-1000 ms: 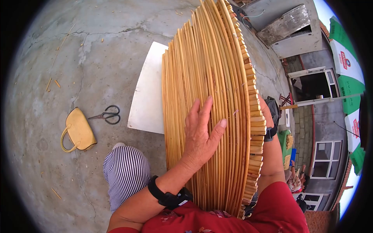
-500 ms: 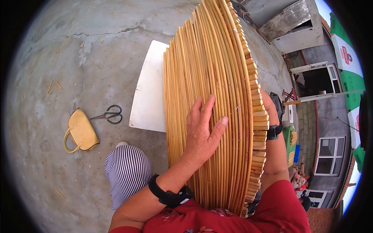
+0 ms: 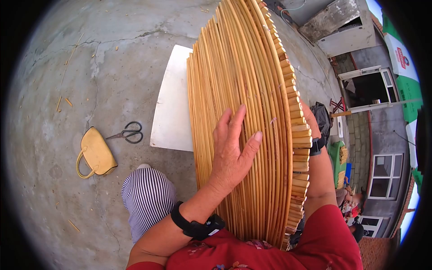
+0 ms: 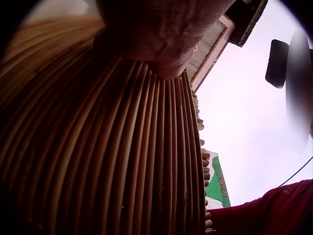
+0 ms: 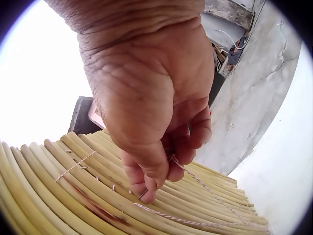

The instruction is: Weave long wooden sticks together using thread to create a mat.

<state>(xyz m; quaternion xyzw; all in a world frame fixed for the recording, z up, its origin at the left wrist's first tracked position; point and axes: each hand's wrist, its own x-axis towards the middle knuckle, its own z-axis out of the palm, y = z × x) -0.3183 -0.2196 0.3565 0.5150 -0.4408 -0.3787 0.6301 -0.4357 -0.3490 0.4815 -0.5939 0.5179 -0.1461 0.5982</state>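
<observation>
A stack-like mat of peeled, yellowish reed sticks point(image 3: 225, 67) stands upright against the person's front. My left hand point(image 3: 234, 150) lies on its near face, palm down with fingers extended and thumb spread. In the left wrist view the same hand point(image 4: 151, 39) covers the tops of the sticks. The right hand point(image 3: 310, 119) reaches around the far side, mostly hidden by the mat in the head view. Seen from the right wrist, that hand point(image 5: 151, 107) pinches a thin needle point(image 5: 143, 194) close over the sticks. A pink-and-white twisted string point(image 5: 195, 178) trails from its fingers, and short stitches cross several sticks.
A white board point(image 3: 173, 103) lies behind the mat. On the concrete floor are black-handled scissors point(image 3: 130, 132) and a small yellow handbag point(image 3: 98, 152). The person's striped trouser knee point(image 3: 148, 200) is left of the mat. A green table point(image 3: 336, 164) and people are at the far right.
The right forearm has shifted slightly outward behind the mat. The left hand stays at the same spot on the sticks, and the head view has moved a little.
</observation>
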